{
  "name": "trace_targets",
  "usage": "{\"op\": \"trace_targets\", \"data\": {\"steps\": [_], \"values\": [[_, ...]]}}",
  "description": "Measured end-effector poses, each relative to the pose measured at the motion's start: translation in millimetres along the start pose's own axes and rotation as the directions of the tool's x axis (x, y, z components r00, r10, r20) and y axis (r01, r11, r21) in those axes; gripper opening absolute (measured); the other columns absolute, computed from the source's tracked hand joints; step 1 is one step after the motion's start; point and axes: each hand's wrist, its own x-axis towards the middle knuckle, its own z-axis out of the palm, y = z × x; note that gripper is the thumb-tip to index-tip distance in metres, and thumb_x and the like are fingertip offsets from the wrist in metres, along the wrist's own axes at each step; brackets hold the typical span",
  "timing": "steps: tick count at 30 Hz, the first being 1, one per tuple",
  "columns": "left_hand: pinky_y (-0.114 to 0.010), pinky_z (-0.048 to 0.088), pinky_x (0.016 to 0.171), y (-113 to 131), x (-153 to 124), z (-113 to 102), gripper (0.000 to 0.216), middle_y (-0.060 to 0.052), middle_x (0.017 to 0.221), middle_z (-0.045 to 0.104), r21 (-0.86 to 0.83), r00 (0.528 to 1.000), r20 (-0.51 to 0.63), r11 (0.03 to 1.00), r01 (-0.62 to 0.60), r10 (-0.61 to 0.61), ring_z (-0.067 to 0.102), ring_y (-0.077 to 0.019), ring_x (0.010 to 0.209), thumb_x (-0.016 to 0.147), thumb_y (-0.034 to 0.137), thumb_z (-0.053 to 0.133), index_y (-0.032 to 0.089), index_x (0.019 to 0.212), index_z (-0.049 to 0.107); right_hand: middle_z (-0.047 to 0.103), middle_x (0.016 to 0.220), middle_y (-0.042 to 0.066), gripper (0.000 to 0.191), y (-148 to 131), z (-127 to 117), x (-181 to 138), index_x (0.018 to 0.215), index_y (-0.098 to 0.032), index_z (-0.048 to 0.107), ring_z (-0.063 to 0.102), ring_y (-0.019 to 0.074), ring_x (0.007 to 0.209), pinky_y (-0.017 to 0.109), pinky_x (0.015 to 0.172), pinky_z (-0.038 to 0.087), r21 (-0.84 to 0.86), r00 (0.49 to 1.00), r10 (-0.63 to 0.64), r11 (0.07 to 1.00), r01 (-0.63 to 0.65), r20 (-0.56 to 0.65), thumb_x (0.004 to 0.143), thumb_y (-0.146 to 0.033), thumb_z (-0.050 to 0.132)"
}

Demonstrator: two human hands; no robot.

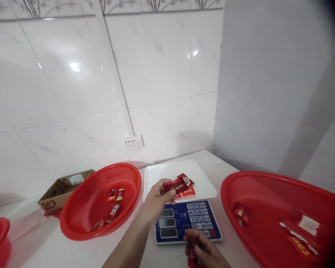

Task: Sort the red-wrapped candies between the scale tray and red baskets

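Note:
My left hand [158, 199] is closed on a small dark red wrapped packet [175, 185], held over the front of the white weighing tray [167, 171]. Red packets [188, 191] lie on the tray just beyond and beneath it. Below the tray is the scale's blue keypad panel [181, 216], its displays partly behind my left wrist. Near the panel's front edge, my right hand [206, 251] has its fingers curled round another dark red packet [193, 257], which they partly cover.
A red plastic basket [135, 190] with several packets stands left of the scale, and a larger red basket [226, 186] with packets stands right. A cardboard box [56, 201] sits behind the left basket. Another red basket [2, 225] is cut off at far left. A wall socket [133, 142] is behind.

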Motion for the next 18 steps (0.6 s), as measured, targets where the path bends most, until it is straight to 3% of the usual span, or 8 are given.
{"op": "trace_targets", "data": {"steps": [4,6,8,10,14,18], "values": [[-0.02,0.041,0.061,4,-15,1,0.029,0.0,0.083,0.059,-0.043,0.999,-0.016,0.998,-0.041,0.04,0.052,-0.0099,0.07,0.074,0.027,0.061,0.02,0.1,0.053,0.059,0.11,0.008,0.052,-44,16,9,0.11,-0.026,0.058,0.058,0.0195,0.09,0.036,0.081,0.047,-0.067,0.974,-0.176,0.984,0.168,-0.145,0.063,-0.045,0.071],[-0.02,0.04,0.06,6,-16,0,0.029,0.002,0.079,0.059,-0.094,0.996,-0.055,0.992,-0.082,0.077,0.051,-0.0093,0.067,0.073,0.025,0.062,0.021,0.1,0.05,0.057,0.116,0.006,0.052,-66,24,20,0.115,-0.027,0.055,0.055,0.0201,0.099,0.037,0.088,0.045,-0.136,0.93,-0.293,0.954,0.268,-0.221,0.067,-0.043,0.069],[-0.02,0.039,0.059,8,-14,-2,0.024,0.003,0.074,0.057,-0.125,0.986,-0.121,0.983,-0.132,0.117,0.049,-0.0086,0.064,0.073,0.025,0.062,0.021,0.093,0.05,0.055,0.119,0.006,0.049,-83,33,32,0.113,-0.026,0.056,0.053,0.0205,0.103,0.035,0.086,0.046,-0.196,0.884,-0.381,0.921,0.337,-0.272,0.068,-0.044,0.066],[-0.02,0.038,0.058,11,-12,-4,0.019,0.003,0.073,0.057,-0.108,0.973,-0.176,0.98,-0.168,0.147,0.048,-0.0086,0.064,0.074,0.026,0.062,0.019,0.089,0.052,0.055,0.119,0.006,0.045,-96,41,44,0.108,-0.023,0.059,0.055,0.0195,0.096,0.031,0.075,0.05,-0.236,0.869,-0.409,0.906,0.351,-0.277,0.071,-0.047,0.063],[-0.021,0.039,0.062,15,-9,-10,0.021,-0.001,0.078,0.06,-0.004,0.963,-0.207,0.984,-0.179,0.174,0.05,-0.011,0.069,0.076,0.03,0.06,0.017,0.092,0.058,0.061,0.082,0.002,0.041,-107,57,62,0.093,-0.017,0.061,0.051,0.0113,0.061,0.024,0.053,0.044,-0.344,0.906,-0.399,0.878,0.332,-0.144,0.074,-0.053,0.055],[-0.023,0.04,0.064,14,-9,-13,0.024,-0.002,0.078,0.062,0.027,0.953,-0.249,0.985,-0.169,0.17,0.052,-0.0132,0.071,0.076,0.035,0.059,0.017,0.093,0.061,0.045,0.05,-0.005,0.039,-108,65,76,0.061,-0.017,0.052,0.038,0.0075,0.046,0.021,0.044,0.032,-0.449,0.899,-0.429,0.822,0.351,-0.082,0.069,-0.054,0.059]]}}
